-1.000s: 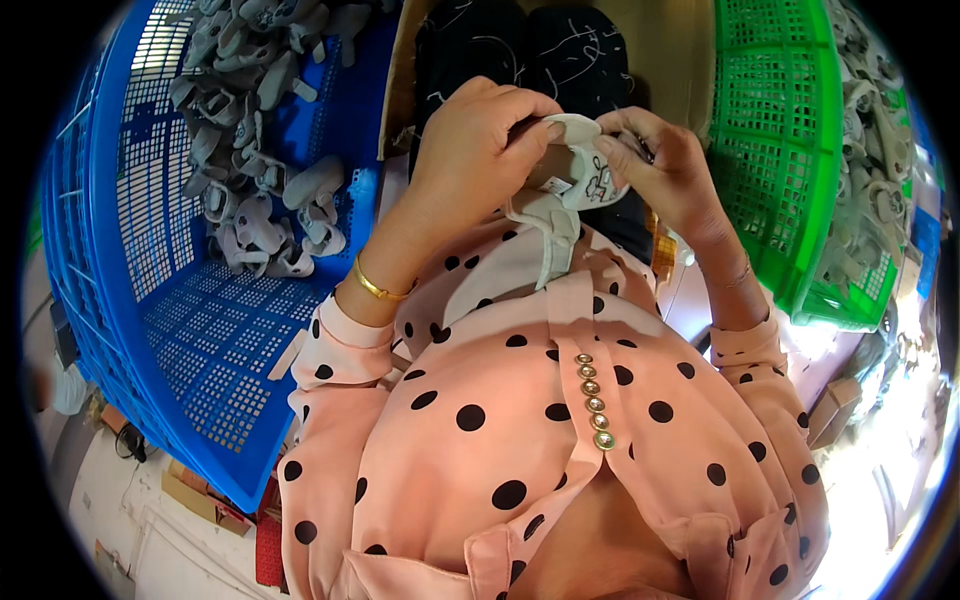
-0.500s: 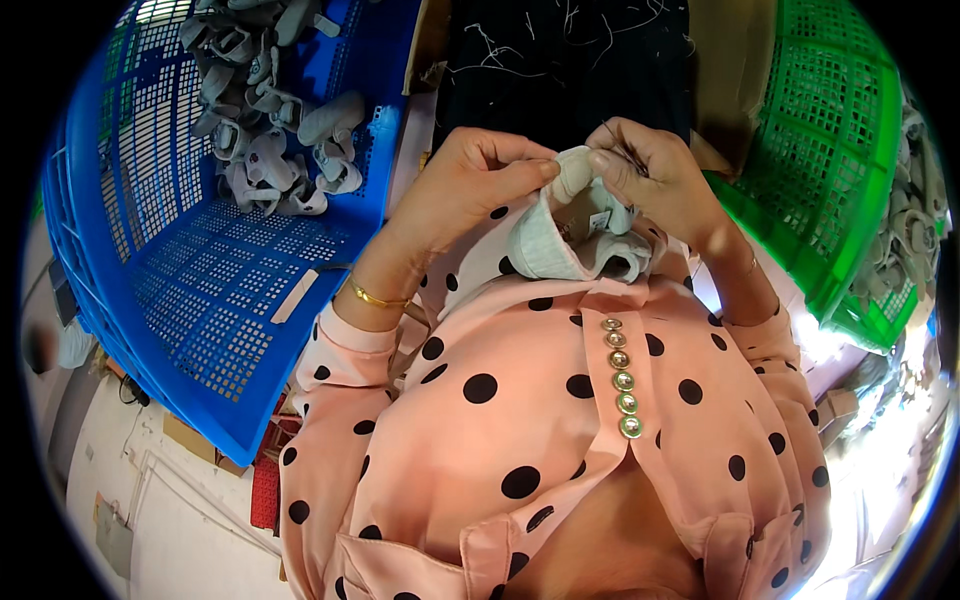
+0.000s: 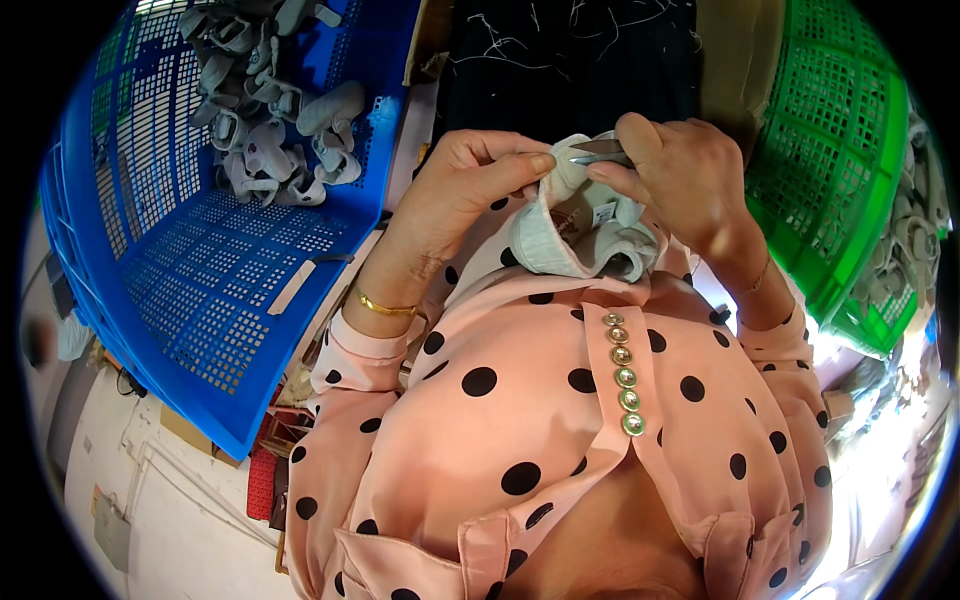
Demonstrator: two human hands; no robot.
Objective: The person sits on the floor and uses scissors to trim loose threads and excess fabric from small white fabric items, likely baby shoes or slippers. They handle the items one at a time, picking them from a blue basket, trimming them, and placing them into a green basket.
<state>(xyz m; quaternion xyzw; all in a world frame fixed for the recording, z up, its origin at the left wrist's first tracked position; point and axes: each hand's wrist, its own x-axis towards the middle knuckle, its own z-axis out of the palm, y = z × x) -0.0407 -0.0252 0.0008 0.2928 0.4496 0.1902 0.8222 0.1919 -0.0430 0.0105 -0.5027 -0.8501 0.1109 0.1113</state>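
A small pale grey shoe upper [image 3: 543,245] rests against my front, its opening toward me and a small white label inside. My left hand [image 3: 470,190] pinches its top edge between thumb and fingertips. In my right hand [image 3: 682,172] is a pair of thread snips [image 3: 598,151], the metal blades pointing left. The blade tips touch or lie very near the shoe's edge, beside my left fingertips. The snips' handles are hidden inside my right fist.
To the left stands a blue perforated basket [image 3: 200,300] holding several grey shoes [image 3: 268,150]. A green basket [image 3: 825,190] stands on the right, with more grey shoes [image 3: 895,245] beyond it. Dark cloth [image 3: 570,90] with loose thread scraps lies ahead of my hands.
My right hand has turned and closed round the snips, bringing the blades into plain sight at the shoe's top edge. The left hand keeps its pinch in nearly the same place.
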